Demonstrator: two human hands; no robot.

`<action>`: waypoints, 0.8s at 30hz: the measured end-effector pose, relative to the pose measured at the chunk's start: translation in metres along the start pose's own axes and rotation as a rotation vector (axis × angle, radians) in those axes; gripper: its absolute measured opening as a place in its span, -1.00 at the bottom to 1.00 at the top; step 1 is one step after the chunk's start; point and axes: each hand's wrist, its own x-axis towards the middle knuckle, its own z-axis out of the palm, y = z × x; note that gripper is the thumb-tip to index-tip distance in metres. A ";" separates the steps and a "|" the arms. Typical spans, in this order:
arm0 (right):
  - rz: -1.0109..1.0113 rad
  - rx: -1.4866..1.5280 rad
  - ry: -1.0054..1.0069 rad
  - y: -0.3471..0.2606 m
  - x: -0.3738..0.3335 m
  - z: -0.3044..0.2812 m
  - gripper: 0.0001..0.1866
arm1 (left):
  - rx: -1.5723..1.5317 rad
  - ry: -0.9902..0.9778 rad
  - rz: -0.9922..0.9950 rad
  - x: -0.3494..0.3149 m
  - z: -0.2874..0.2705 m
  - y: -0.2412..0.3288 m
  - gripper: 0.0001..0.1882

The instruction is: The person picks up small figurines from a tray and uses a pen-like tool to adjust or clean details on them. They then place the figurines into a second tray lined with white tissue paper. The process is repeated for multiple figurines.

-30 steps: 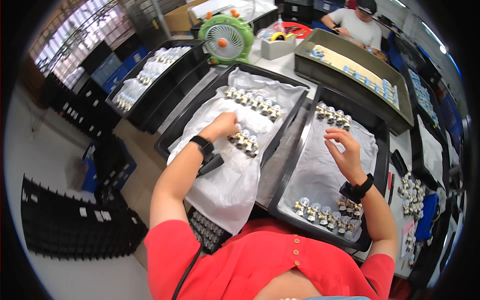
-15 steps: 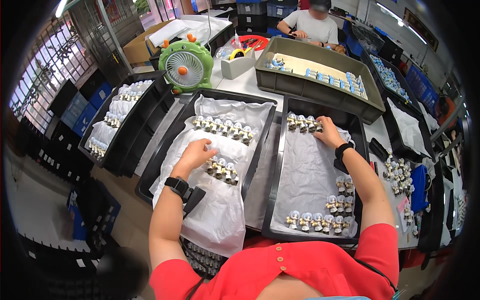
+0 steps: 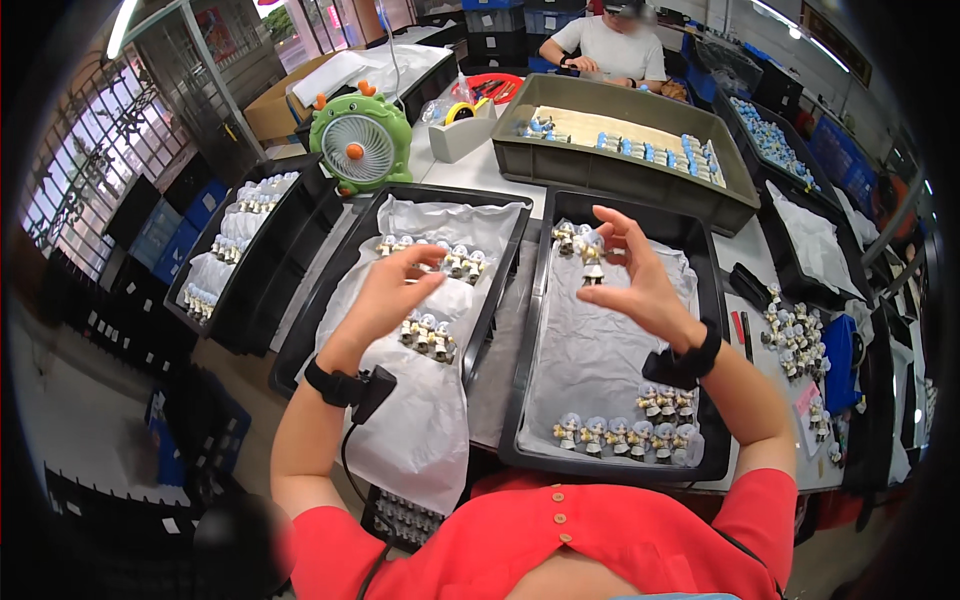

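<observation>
My right hand (image 3: 642, 280) is above the far end of the right black tray (image 3: 512, 425), its thumb and fingers around a small figurine (image 3: 592, 262) with pale hair, white-and-gold clothes and a dark base. Just behind it, a few more such figurines (image 3: 566, 236) stand in that tray's far left corner. My left hand (image 3: 392, 290) hovers over the left black tray (image 3: 290, 360), fingers curved and apart, with nothing visible in them. It partly covers a far row of figurines (image 3: 460, 262); a second row (image 3: 428, 338) lies nearer, on white lining paper (image 3: 410, 420).
More figurines (image 3: 620, 438) line the right tray's near end. A green fan (image 3: 358, 145) and an olive bin (image 3: 620, 165) of blue-and-white figures stand behind. Loose figurines (image 3: 795, 335) lie at right. Another tray (image 3: 240, 270) stands left. A person (image 3: 610, 50) sits across.
My right hand has come nearer from the right tray's far row with a figurine, leaving fewer there. My left hand has moved toward the far row in the left tray. The view has shifted slightly.
</observation>
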 end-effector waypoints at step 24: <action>-0.296 0.004 0.043 0.012 -0.043 0.031 -0.02 | -0.825 -0.206 0.212 -0.007 0.135 0.043 -0.58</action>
